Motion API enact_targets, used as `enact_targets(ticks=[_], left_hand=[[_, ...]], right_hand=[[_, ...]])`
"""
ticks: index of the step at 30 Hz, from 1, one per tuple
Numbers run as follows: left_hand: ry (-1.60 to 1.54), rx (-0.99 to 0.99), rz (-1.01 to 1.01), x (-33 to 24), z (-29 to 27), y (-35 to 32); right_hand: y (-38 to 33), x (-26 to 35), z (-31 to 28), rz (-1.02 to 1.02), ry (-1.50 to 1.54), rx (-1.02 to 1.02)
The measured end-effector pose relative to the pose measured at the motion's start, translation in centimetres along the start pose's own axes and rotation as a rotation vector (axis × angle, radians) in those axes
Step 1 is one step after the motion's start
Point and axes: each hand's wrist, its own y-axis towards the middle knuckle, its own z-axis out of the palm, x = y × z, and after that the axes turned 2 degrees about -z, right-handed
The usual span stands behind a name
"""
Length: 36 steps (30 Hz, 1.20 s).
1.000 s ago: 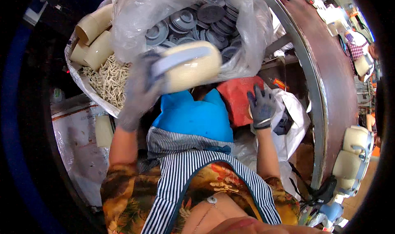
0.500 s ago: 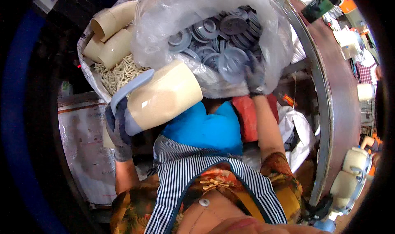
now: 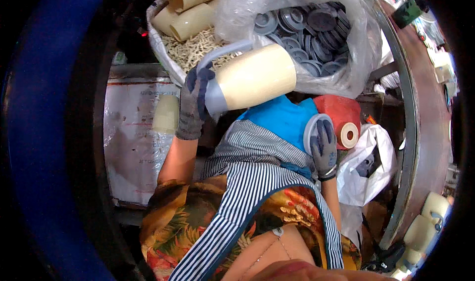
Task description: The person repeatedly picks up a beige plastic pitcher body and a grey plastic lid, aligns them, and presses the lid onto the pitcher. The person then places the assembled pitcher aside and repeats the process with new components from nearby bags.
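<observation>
My gloved left hand (image 3: 192,103) is closed around the grey collar and handle end of a cream jug body (image 3: 261,78), which lies tilted on its side above my lap. The curved grey handle (image 3: 225,49) rises past my fingers. Beside my right thigh, my gloved right hand (image 3: 325,150) grips a round grey plastic lid (image 3: 310,132), its fingers laid across the disc. Several similar grey lids (image 3: 316,39) fill a clear plastic bag (image 3: 363,76) in front of me.
A white sack (image 3: 157,43) at far left holds cream cylinders (image 3: 195,21) and small beige pegs (image 3: 190,48). At right are a cream ring (image 3: 349,134) by a red cushion-like object (image 3: 339,110), a white bag (image 3: 354,184) and a metal-edged bench (image 3: 435,113).
My right hand has come out of the bag of lids and back toward my right thigh with a grey lid. My left hand still holds the jug body.
</observation>
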Motion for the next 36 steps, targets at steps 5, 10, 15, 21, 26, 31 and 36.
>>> enact_targets(ticks=[5,10,15,21,26,31,36], left_hand=[[-0.345,0.031,0.067,-1.2,-0.4,-2.0],[-0.427,0.084,-0.112,-2.0,-0.6,-3.6],[-0.775,0.368,-0.251,-2.5,1.4,-3.6],[-0.773,0.444,-0.366,-1.3,2.1,-2.0],[-0.684,0.359,-0.302,-3.5,3.2,-2.2],[-0.332,0.272,-0.109,-4.5,2.7,-2.5],[-0.298,0.269,-0.135,-5.0,1.9,-2.6]], right_hand=[[0.7,-0.5,0.2,0.139,0.040,0.004],[4.5,1.4,-0.5,0.306,1.101,-0.307],[8.1,7.1,-5.2,-0.102,0.832,-0.371],[5.8,8.0,-6.6,-0.240,0.672,-0.389],[5.0,7.5,-6.1,-0.213,0.703,-0.462],[5.1,7.1,-4.9,-0.095,0.877,-0.418],[3.8,7.9,-5.3,-0.153,0.835,-0.406]])
